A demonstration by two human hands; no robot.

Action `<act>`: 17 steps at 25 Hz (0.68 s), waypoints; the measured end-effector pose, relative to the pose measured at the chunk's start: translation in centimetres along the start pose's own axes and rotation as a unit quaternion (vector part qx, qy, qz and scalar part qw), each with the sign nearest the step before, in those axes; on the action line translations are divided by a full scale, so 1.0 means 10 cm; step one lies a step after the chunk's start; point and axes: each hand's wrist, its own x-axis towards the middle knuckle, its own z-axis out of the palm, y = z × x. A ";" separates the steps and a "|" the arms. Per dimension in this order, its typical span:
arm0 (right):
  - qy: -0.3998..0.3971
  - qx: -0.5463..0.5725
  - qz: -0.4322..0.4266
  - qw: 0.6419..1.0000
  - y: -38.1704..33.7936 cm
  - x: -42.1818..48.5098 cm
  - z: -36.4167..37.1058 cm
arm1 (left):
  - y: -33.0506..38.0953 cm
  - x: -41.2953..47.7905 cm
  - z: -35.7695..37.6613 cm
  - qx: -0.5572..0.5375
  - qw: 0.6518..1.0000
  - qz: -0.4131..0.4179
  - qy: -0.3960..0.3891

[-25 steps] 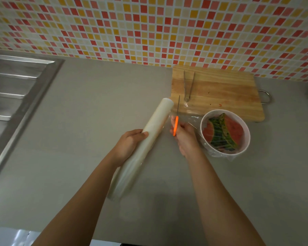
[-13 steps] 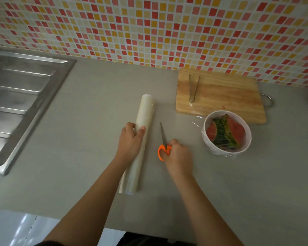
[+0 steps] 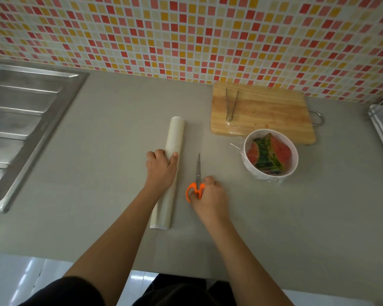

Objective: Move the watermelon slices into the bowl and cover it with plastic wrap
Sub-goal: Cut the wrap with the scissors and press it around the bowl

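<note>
Two hands are engaged over the table (image 3: 119, 133). Our left hand (image 3: 161, 167) rests on the roll of plastic wrap (image 3: 175, 135), fingers curled round it; the roll lies flat, its far end pointing at the wall. Our right hand (image 3: 210, 195) grasps the orange handles of the scissors (image 3: 198, 171), fingers clenched on the loops. The blades are closed and point away from us; we cannot tell whether they touch the table. The watermelon slices (image 3: 269, 154) sit inside the white bowl (image 3: 252, 173), just beside the near edge of the cutting board (image 3: 263, 113) and well apart from both hands. A sheet of wrap (image 3: 236, 146) appears to span the bowl, with loose edges standing out at its left and near sides.

We judge the following hazards:

1. Loose film. Edges not pressed against the bowl wall may lift, leaving the fruit uncovered.
2. Rolling. Once released, the roll may travel toward the table edge or the sink (image 3: 20, 120).
3. Blades. A careless release near the left hand may nick a finger or the film on the roll.
4. Free end. A cut end that clings back onto the roll will be hard to find.
</note>
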 end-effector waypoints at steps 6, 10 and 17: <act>0.212 0.189 -0.050 0.958 0.22 0.32 -0.88 | 0.01 0.02 -0.04 0.058 0.998 -0.025 0.006; 0.319 0.194 0.031 0.927 0.82 0.88 -1.60 | 0.27 -0.19 0.02 -0.055 0.983 0.124 0.125; -0.032 0.227 0.081 0.970 1.37 1.39 -1.64 | 0.99 -0.55 1.12 -0.338 0.916 -0.141 -0.167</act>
